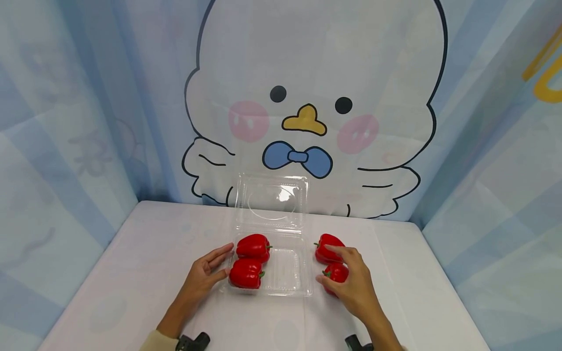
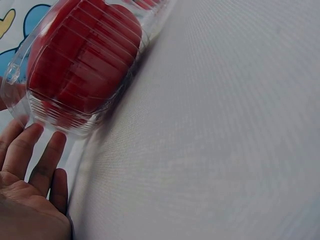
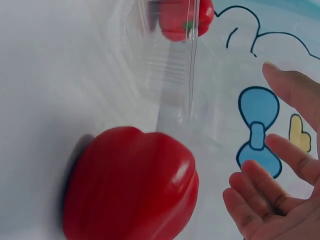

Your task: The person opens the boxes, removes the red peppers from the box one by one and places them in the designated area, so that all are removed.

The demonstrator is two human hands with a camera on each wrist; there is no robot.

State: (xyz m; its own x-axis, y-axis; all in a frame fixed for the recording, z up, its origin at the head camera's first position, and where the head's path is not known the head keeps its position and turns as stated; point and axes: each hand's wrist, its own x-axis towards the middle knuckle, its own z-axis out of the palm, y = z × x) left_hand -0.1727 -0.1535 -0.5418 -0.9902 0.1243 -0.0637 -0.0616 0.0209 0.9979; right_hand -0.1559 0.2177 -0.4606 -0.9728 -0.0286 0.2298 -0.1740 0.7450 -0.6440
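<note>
A clear plastic clamshell box (image 1: pixel 287 273) lies with its lid (image 1: pixel 272 204) raised at the back. Two red bell peppers sit in its left half, a rear pepper (image 1: pixel 253 247) and a front pepper (image 1: pixel 246 273). My left hand (image 1: pixel 204 273) is at the box's left side, its fingers fairly straight and at the rim in the left wrist view. To the right of the box are two more red bell peppers on the table, a rear one (image 1: pixel 327 241) and a front one (image 1: pixel 335 272). Over these, my right hand (image 1: pixel 353 282) spreads its fingers and thumb; the right wrist view shows a gap between hand and pepper.
A white-covered table (image 1: pixel 408 292) holds everything. Behind it hangs a cloth backdrop (image 1: pixel 307 58) with a cartoon bird, and light-blue patterned cloth stands at both sides. Dark wrist devices show at the bottom edge.
</note>
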